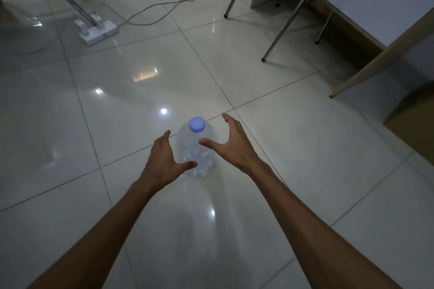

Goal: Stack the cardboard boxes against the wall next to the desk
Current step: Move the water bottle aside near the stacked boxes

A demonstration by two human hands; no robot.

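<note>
Looking down, we see glossy white floor tiles (293, 148) throwing back ceiling lights. At far left a white power strip (98, 30) trails cables. Our left hand (162, 159) and right hand (231, 142) spread wide, holding nothing, either side of a clear water bottle (196, 150) with a blue cap (197, 124); we read no label. Right: chair legs (288, 19), a desk (385, 2), one brown cardboard box (415, 122) on the floor.
</note>
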